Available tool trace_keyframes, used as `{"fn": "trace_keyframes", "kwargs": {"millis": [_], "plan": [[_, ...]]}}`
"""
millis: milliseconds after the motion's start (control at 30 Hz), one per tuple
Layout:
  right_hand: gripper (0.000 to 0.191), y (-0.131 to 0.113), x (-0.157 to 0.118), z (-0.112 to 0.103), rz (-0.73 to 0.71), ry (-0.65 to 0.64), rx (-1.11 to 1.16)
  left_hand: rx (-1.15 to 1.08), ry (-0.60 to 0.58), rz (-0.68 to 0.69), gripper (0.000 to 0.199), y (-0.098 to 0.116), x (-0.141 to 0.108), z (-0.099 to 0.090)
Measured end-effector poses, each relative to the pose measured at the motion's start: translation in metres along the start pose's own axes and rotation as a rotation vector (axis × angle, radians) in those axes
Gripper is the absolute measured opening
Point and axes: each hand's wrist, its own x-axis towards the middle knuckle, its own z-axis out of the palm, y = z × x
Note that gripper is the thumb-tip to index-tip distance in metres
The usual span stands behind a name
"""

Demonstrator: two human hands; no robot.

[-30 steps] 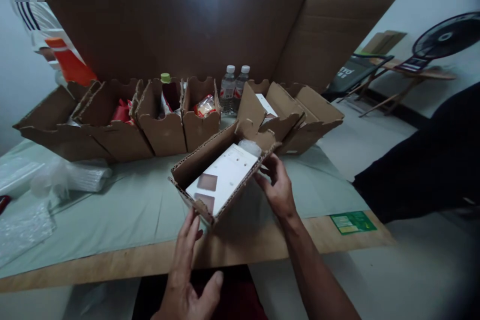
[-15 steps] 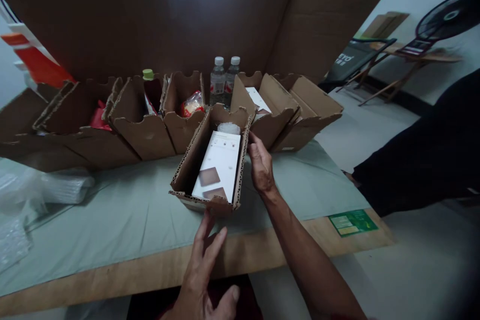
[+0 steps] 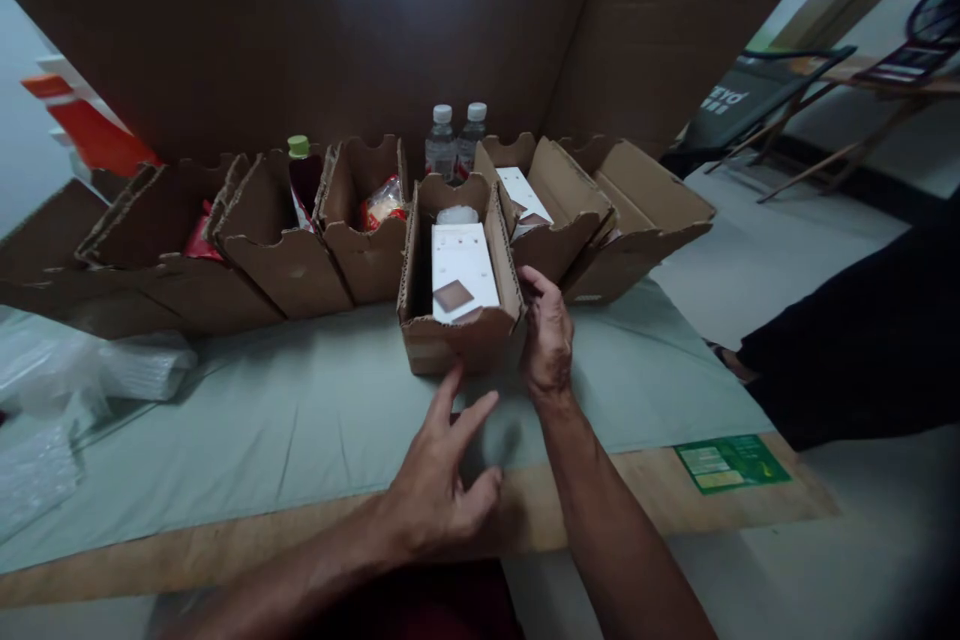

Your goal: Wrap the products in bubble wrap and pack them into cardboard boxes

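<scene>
A cardboard bin [image 3: 457, 348] stands forward of the row, holding a white box [image 3: 463, 270] with brown squares and a clear round container [image 3: 457, 215] behind it. My left hand [image 3: 446, 470] has its fingers spread, its fingertips at the lower front of this bin. Against the bin's right side is my right hand [image 3: 549, 335], its fingers partly bent and apart, not wrapped round anything. Two clear bottles with white caps [image 3: 441, 145] stand behind the bin.
Several cardboard bins line the back, one with a green-capped bottle [image 3: 298, 148], one with a clear-and-red packet [image 3: 384, 203]. Bubble wrap [image 3: 146, 365] lies at the left of the green cloth [image 3: 300, 420]. A person's dark-clothed leg [image 3: 855, 340] is at the right.
The front bin has moved back toward the row and turned straighter. Both hands have moved forward with it, the left hand also to the right. The camera view has shifted slightly.
</scene>
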Motion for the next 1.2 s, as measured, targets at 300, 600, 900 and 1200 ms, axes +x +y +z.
{"fn": "trace_keyframes", "kwargs": {"millis": [300,600,900,1200], "plan": [[0.041,-0.005,0.0,-0.007,-0.081,0.284,0.095,0.03,-0.083,-0.107,0.077,-0.026,0.104,0.003],[0.051,-0.095,0.008,0.048,-0.323,-0.448,-0.299,0.023,0.099,-0.105,0.05,-0.024,-0.03,-0.032],[0.038,-0.128,0.058,0.157,-0.189,-0.603,-0.946,0.095,0.311,-0.174,0.033,-0.029,-0.104,-0.076],[0.031,-0.147,-0.003,0.114,-0.213,-0.609,-1.003,0.088,0.408,-0.164,0.025,-0.017,-0.101,-0.086]]}}
